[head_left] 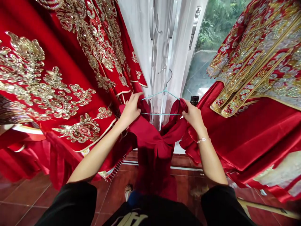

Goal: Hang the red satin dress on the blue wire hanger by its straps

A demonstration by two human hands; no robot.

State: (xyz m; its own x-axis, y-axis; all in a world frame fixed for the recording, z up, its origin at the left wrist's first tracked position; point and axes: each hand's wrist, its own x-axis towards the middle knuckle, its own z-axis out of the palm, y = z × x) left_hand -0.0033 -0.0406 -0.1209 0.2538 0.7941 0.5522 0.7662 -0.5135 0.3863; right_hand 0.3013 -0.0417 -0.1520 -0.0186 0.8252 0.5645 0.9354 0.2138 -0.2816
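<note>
A dark red dress (150, 135) hangs down in front of me, with a knotted or gathered piece at its neckline. Its shoulders sit at the two ends of a thin light-green wire hanger (166, 91), whose metal hook points up. My left hand (131, 110) is closed at the left shoulder, by the hanger's left end. On the other side my right hand (192, 113) is closed around the bunched cloth of the right shoulder, at the hanger's right end. The fingertips are partly hidden by cloth.
Red garments with gold embroidery (80, 128) hang close on the left. An embroidered jacket (265, 62) and a red satin skirt (258, 131) are on the right. White-framed glass doors (188, 40) stand ahead. A small black timer (194, 100) shows beside my right hand. Red tiles (110, 194) cover the floor.
</note>
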